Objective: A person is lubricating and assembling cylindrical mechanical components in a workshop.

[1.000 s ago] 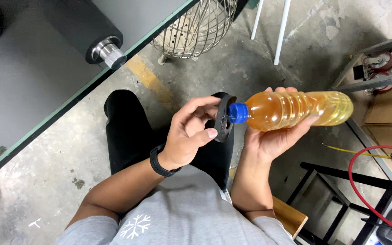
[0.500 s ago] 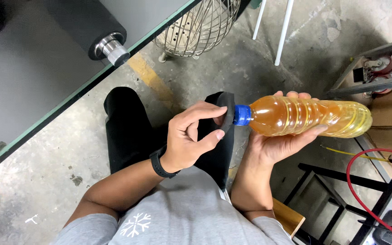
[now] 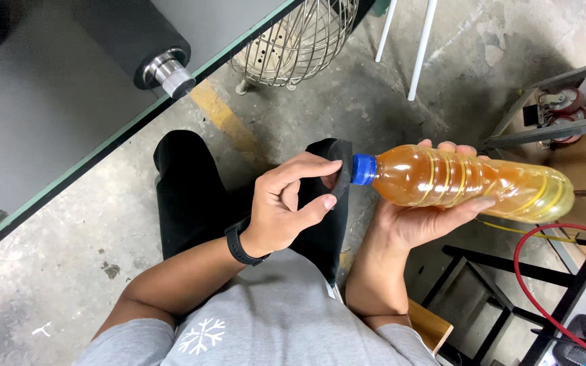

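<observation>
My right hand (image 3: 412, 220) cradles a clear plastic bottle (image 3: 469, 179) of amber liquid from below. The bottle lies nearly level, with its blue cap (image 3: 363, 169) pointing left. My left hand (image 3: 286, 203), with a black watch on the wrist, pinches a small black pad (image 3: 342, 169) between thumb and fingers. The pad presses against the cap end of the bottle. Both hands hover above my lap and black trousers.
A grey table with a green edge (image 3: 103, 159) fills the upper left and carries a black roller with a metal end (image 3: 164, 64). A wire cage (image 3: 300, 41) and white legs (image 3: 415, 51) stand on the concrete floor. At right are a black metal frame (image 3: 510, 298), a red cable (image 3: 544, 271) and a caster cart (image 3: 557, 102).
The bottle has slid a little to the right in my right hand. My left fingers have shifted their hold on the black pad, which stays at the cap.
</observation>
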